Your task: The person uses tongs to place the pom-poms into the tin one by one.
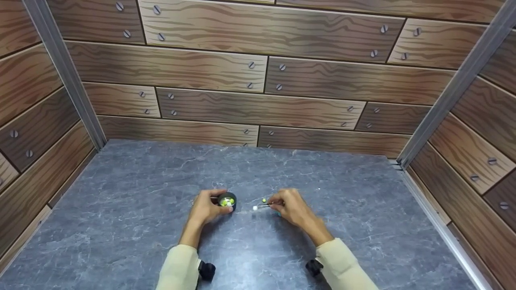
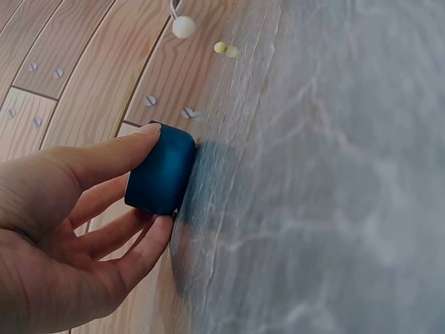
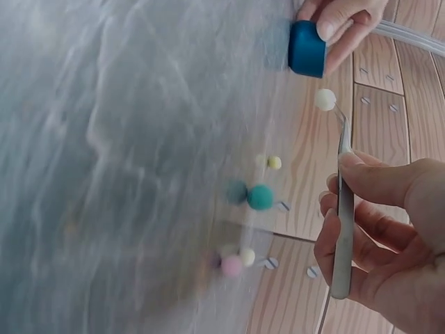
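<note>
A small dark blue cup (image 2: 163,174) stands on the table, its mouth showing yellow-green and white balls inside in the head view. My left hand (image 1: 203,208) grips it between thumb and fingers from the left side. To the right, my right hand (image 1: 293,206) holds metal bent-tip tweezers (image 3: 342,233). Their tips pinch a white ball (image 3: 325,99), held above the table and apart from the cup. Beyond the tweezers, a small yellow-green ball (image 1: 264,200) lies on the table. A teal ball (image 3: 260,197) sits by my right hand, mostly covered in the head view.
A pink ball (image 3: 231,265) and a pale ball (image 3: 247,257) lie close together on the grey marbled table (image 1: 153,169). Wood-patterned walls (image 1: 225,72) enclose the back and both sides. Metal posts (image 1: 66,76) stand at the back corners.
</note>
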A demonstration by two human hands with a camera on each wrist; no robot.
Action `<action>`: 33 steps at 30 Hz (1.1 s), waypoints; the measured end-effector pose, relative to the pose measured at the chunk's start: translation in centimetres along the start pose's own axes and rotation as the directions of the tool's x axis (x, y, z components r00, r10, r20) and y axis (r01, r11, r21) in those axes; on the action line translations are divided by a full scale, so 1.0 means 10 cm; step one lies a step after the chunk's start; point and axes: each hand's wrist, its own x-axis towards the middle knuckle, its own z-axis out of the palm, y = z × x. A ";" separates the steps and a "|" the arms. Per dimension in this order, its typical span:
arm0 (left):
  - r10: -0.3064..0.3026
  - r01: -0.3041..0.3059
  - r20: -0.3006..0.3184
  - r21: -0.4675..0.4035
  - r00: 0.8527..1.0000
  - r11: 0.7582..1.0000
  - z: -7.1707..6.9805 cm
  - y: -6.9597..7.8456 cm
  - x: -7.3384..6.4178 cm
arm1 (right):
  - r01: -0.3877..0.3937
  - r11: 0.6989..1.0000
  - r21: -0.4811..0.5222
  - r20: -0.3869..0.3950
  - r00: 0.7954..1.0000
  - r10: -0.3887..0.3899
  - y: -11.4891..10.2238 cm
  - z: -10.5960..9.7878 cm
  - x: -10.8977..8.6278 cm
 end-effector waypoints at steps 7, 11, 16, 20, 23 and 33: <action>0.013 -0.013 -0.004 0.002 1.000 1.000 0.00 -0.01 0.00 | 0.024 1.000 -0.002 -0.032 0.999 -0.024 -0.09 0.11 0.13; 0.017 -0.017 -0.009 0.002 1.000 1.000 0.01 -0.01 0.00 | 0.031 1.000 -0.006 -0.043 0.999 -0.031 -0.15 0.16 0.19; 0.013 -0.013 -0.006 -0.012 1.000 1.000 0.00 0.00 0.00 | 0.036 0.999 -0.012 -0.054 0.998 -0.036 -0.21 0.23 0.27; 0.009 -0.009 -0.005 -0.027 1.000 1.000 0.00 0.01 0.00 | 0.038 0.999 -0.010 -0.058 0.998 -0.039 -0.24 0.28 0.33; 0.006 -0.006 -0.005 -0.045 1.000 0.999 0.00 0.01 0.00 | 0.038 0.999 -0.001 -0.056 0.998 -0.038 -0.26 0.31 0.36; 0.012 -0.012 -0.012 -0.043 1.000 0.999 0.01 -0.01 0.02 | 0.067 0.998 -0.015 -0.063 0.996 -0.068 -0.28 0.44 0.44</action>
